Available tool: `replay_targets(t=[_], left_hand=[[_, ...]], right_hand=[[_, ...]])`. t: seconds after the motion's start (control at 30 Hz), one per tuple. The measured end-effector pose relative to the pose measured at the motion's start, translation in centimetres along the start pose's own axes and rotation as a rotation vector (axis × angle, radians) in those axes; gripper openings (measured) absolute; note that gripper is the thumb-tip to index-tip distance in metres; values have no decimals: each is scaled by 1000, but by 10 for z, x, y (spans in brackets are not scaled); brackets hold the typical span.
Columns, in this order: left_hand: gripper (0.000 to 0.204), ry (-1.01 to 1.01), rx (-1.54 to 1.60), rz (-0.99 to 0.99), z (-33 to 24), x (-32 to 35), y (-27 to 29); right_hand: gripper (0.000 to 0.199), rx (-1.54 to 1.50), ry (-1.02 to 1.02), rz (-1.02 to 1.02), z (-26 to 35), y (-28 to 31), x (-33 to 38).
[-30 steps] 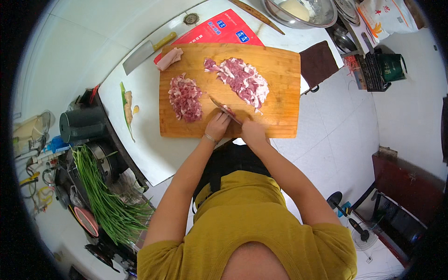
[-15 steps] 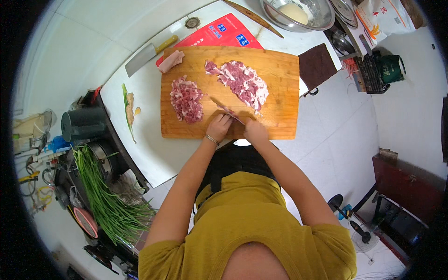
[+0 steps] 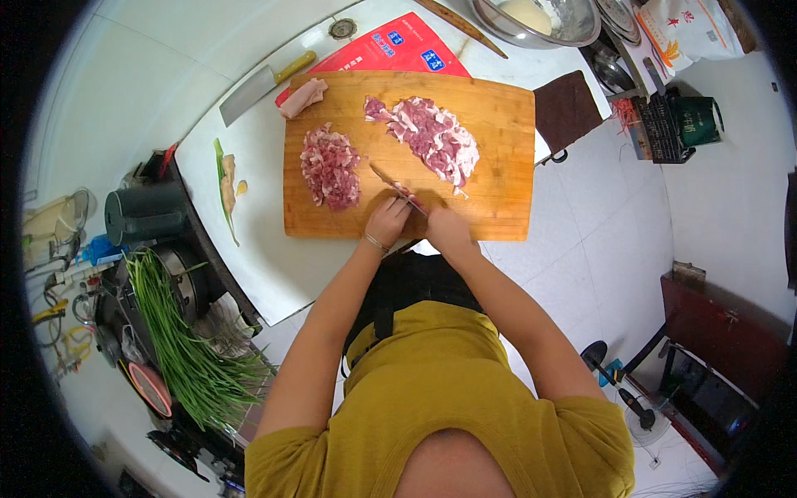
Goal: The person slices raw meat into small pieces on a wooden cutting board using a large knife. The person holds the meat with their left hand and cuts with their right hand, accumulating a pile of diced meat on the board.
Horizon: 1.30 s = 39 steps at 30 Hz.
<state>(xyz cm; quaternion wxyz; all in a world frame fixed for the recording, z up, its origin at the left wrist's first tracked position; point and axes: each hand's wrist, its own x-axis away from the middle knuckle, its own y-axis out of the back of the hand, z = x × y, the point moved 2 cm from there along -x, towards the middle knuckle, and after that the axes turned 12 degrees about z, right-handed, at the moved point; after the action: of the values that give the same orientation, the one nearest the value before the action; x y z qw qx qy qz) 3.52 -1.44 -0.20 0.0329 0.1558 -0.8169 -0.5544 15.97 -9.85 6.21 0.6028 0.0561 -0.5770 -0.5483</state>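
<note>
Near the front edge of a wooden cutting board, my right hand is wrapped round the handle of a knife, whose blade points away and to the left. My left hand has its fingers bunched against the blade's left side, on a small piece of meat that they mostly hide. Bits of red and white meat lie along the blade. To the left on the board is a heap of diced meat; behind to the right spreads a pile of sliced meat. A pale pink chunk sits at the far left corner.
A cleaver with a yellow handle lies left of a red sheet. Ginger and a green onion rest on the white counter. Long green stalks stand lower left. A metal bowl with dough is far right.
The whole view has shifted slightly, so the board sits a little higher in it. Both hands stay at the knife and meat; the blade has barely changed its angle.
</note>
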Motion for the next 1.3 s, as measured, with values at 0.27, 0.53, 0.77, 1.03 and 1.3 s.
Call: replay_targets(t=[0.27,0.53,0.77,1.03,1.3], left_hand=[[34,-19,-51,52,2,-6,5],[24,-2,17,7,0,-5,3],[16,21,-39,-36,-5,-5,8],[18,11,26,-57,-7,-1,11],[24,42,41,-17,-6,-1,17]], right_hand=[[10,-65,-75,16,-17,-11,3],[11,44,-43,-32,8,-8,-11],[16,-44,-106,20,-27,-16,21],[18,-19,17,32,3,4,-22],[15,-112,-29,-87,-13,23,-12]])
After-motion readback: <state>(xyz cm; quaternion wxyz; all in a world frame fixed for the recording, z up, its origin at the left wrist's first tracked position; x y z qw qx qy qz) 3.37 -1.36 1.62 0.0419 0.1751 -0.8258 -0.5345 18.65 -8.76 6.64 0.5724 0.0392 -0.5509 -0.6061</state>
